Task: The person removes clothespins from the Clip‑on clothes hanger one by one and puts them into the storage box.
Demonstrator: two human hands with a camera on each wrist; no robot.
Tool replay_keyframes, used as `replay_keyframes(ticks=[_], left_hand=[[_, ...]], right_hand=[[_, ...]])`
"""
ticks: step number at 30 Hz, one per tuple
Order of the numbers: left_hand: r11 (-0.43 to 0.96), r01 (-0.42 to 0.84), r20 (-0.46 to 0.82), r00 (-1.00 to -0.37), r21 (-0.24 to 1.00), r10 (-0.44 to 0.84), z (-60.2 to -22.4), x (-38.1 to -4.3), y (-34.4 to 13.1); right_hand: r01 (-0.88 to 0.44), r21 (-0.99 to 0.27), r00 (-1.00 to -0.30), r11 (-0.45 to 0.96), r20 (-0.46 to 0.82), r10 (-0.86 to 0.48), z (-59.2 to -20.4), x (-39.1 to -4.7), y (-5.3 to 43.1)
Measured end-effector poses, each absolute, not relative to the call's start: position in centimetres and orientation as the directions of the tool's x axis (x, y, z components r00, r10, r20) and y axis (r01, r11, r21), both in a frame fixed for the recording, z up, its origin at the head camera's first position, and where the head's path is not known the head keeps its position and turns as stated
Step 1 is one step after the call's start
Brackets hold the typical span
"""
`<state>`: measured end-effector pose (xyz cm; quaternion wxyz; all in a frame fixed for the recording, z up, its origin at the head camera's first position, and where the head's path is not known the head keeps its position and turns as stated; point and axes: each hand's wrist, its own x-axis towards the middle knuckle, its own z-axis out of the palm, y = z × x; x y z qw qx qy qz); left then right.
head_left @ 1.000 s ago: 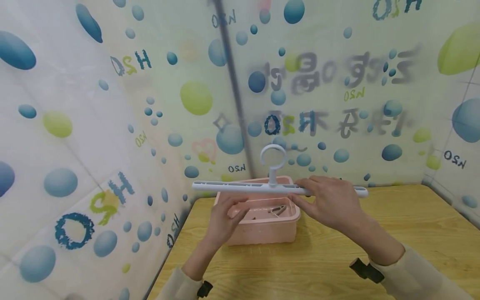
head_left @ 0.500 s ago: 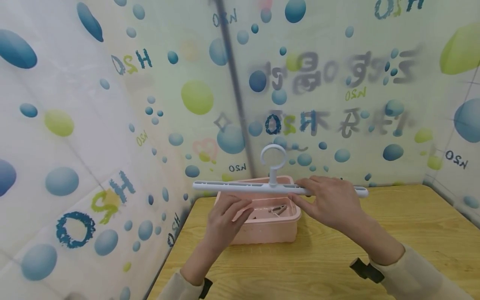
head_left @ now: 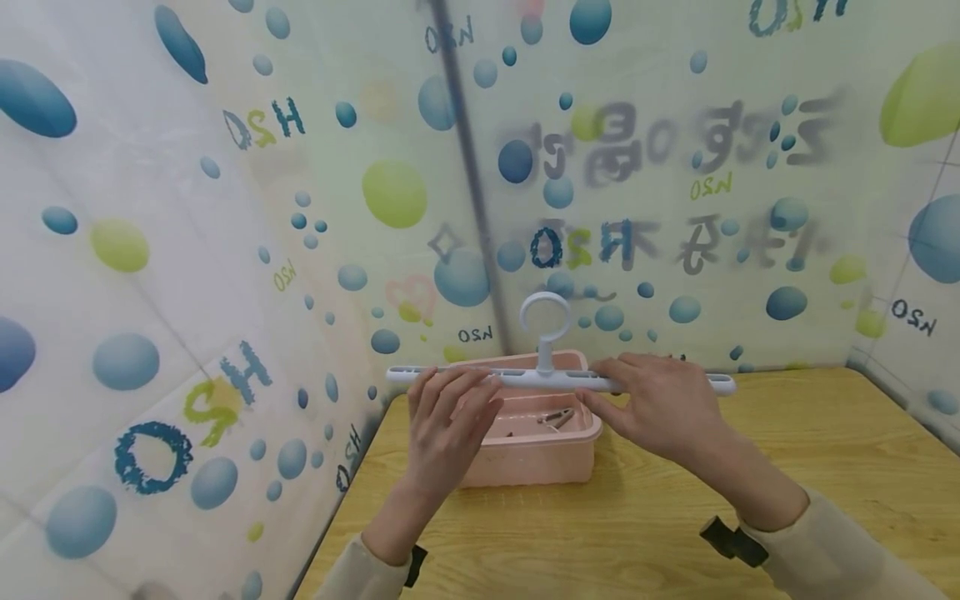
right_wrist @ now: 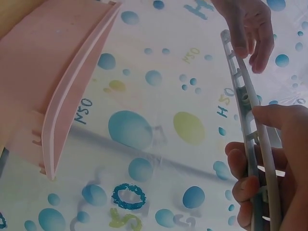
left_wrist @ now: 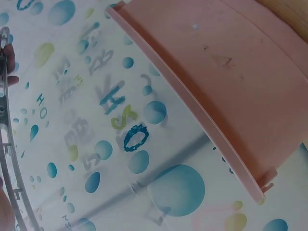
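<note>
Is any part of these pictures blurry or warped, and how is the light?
Head view: even, soft light; the printed curtain lettering is smeared, and the wide lens bends the edges. Left wrist view: the hanger curves at the frame edge. Right wrist view: the right hand is close and soft; the pink basket is sharp.

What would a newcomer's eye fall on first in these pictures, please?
Probably the pale blue plastic hanger with a ring-shaped hook, held level above the wooden table: the right hand grips its bar, the left hand touches the other side. Just beneath sits a pink plastic basket with small metal clips inside, against a bubble-printed curtain.
</note>
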<state>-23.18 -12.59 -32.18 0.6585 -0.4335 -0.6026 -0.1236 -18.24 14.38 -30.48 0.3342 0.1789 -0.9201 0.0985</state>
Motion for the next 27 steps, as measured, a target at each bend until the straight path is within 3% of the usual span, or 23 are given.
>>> replay_keyframes(ticks=[8, 19, 27], left_hand=[[0.578, 0.729, 0.898, 0.114, -0.367, 0.426, -32.6, -23.4, -13.0], [0.565, 0.751, 0.891, 0.068, -0.341, 0.448, -33.0, -23.3, -13.4], [0.57, 0.776, 0.879, -0.044, -0.269, 0.474, -33.2, -23.0, -13.8]], right_hand=[[-0.41, -0.039, -0.709, 0.911, 0.642, -0.292, -30.9, -18.2, 14.0], [-0.447, -0.007, -0.655, 0.894, 0.683, -0.323, -31.3, -18.3, 13.8], [-0.506, -0.025, -0.628, 0.862, 0.696, -0.348, -31.3, -18.2, 13.8]])
